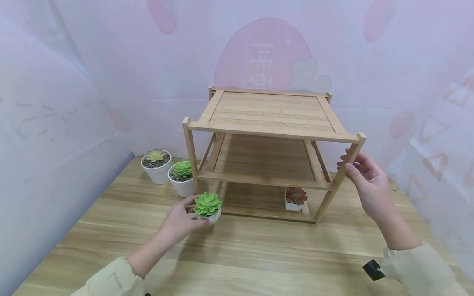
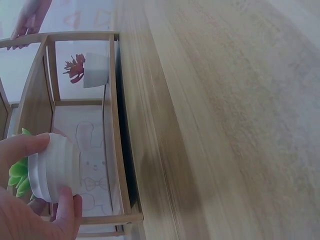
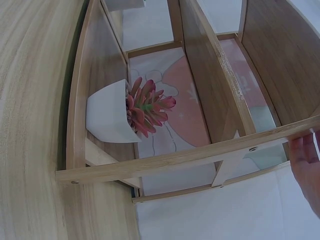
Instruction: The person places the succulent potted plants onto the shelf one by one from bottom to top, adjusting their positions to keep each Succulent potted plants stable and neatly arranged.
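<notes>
My left hand (image 1: 180, 222) grips a small white pot with a bright green succulent (image 1: 207, 204), held just in front of the lower left of a wooden three-tier shelf (image 1: 266, 179). In the left wrist view, fingers and thumb pinch the ribbed white pot (image 2: 54, 167). My right hand (image 1: 366, 181) holds the shelf's front right post, thumb in front and fingers behind. On the bottom tier, at the right, a red succulent in a white square pot (image 1: 295, 199) stands upright. The right wrist view shows that red succulent (image 3: 147, 106) close up.
Left of the shelf, two potted succulents stand on the wood-grain table (image 1: 237, 255): a pale one (image 1: 156, 165) farther back and a green one (image 1: 182, 179) beside the front left post. Printed cloth (image 1: 177, 61) hangs behind and at both sides.
</notes>
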Demonstrator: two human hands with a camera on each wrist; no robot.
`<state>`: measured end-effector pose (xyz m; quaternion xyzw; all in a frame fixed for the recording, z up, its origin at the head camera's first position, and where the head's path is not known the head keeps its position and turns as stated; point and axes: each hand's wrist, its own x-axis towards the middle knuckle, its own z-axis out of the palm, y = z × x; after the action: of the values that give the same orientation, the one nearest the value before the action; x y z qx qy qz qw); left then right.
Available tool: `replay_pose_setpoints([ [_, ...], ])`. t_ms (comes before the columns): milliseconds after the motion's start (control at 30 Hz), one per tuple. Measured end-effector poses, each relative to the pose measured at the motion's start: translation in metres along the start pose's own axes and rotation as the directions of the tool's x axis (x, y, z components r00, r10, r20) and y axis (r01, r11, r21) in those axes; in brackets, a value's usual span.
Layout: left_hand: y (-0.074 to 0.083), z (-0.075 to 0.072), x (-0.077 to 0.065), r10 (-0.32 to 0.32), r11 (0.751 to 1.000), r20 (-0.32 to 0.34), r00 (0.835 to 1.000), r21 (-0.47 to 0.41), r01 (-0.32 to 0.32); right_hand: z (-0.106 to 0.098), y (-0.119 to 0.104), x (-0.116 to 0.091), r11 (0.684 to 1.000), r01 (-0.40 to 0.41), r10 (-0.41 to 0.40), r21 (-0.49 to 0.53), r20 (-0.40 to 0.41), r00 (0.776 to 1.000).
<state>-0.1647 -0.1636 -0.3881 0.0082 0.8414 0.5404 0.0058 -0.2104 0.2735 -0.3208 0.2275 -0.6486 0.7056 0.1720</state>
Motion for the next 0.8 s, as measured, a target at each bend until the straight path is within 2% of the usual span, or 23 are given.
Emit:
replay_pose_setpoints([
  [333, 0.002, 0.016, 0.013, 0.054, 0.998, 0.001, 0.999, 0.025, -0.054, -0.001, 0.001, -0.001, 1.000, 0.006, -0.006, -0.018, 0.023, 1.000],
  [633, 0.006, 0.028, 0.025, 0.052, 0.998, 0.000, 0.999, 0.035, -0.052, 0.000, -0.001, 0.000, 0.999, 0.007, -0.006, -0.031, 0.020, 1.000],
  [800, 0.009, 0.037, 0.031, 0.030, 0.999, 0.012, 0.999, 0.044, -0.030, 0.000, -0.001, 0.000, 0.999, 0.006, -0.005, -0.042, 0.017, 1.000],
])
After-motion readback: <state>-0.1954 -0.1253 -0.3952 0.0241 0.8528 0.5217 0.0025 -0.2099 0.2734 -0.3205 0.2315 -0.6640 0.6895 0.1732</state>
